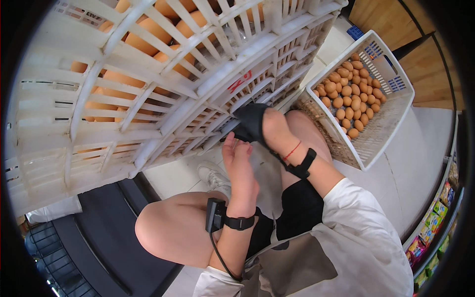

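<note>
A soft-looking black item (251, 123) covers the fingers of my right hand (275, 127), and a dark band runs from it along the hand toward the black wrist strap (303, 166). I cannot make out exactly what it is. My left hand (240, 166) is raised beside it, fingers bent and fingertips at its lower edge. Both hands are close to the side of a stack of white plastic crates (195, 94). Brown eggs (148, 37) show through the slats of the upper crate. My left wrist carries a strap with a small black box (215, 215).
At the right, an open white crate (391, 126) holds many brown eggs (354, 99). Wooden panels (430, 69) stand behind it. Shelves with colourful packets (433, 220) line the right edge. A dark flat surface (104, 227) and a wire rack (49, 252) lie at lower left.
</note>
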Demonstrator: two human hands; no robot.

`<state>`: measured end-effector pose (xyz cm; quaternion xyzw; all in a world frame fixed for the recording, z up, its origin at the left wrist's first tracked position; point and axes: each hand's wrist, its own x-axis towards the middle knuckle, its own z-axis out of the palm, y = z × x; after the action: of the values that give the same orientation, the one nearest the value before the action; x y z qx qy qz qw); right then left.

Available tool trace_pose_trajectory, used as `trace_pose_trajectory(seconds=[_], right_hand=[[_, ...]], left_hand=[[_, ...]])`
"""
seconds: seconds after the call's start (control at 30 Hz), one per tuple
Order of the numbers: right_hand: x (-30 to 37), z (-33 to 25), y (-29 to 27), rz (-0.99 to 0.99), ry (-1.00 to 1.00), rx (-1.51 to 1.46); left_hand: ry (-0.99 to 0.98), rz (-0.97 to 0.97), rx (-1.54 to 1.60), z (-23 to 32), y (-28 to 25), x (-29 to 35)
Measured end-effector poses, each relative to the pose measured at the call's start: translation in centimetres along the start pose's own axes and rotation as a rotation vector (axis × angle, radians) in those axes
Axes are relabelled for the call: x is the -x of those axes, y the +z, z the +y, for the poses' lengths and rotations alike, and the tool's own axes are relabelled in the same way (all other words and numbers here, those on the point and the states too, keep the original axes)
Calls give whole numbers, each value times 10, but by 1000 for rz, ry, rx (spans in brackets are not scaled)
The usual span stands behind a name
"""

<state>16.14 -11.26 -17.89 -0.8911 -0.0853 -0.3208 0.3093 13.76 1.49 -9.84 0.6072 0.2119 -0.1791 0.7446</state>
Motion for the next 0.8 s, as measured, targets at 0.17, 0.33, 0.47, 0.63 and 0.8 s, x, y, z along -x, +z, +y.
trace_pose_trajectory(seconds=[0.17,0.33,0.47,0.63,0.8], right_hand=[[15,27,3,-195,71,202],[17,18,7,-49,50,68],[10,15,11,-98,-22,109],[6,13,-2,61,76,67],[25,15,16,-214,155,129]], left_hand=[[14,17,51,3,-1,-3],[34,-17,46,1,2,-2],[64,-7,69,2,-1,-8],[92,-17,61,1,-2,-8],[94,-29,59,-1,-2,-9]])
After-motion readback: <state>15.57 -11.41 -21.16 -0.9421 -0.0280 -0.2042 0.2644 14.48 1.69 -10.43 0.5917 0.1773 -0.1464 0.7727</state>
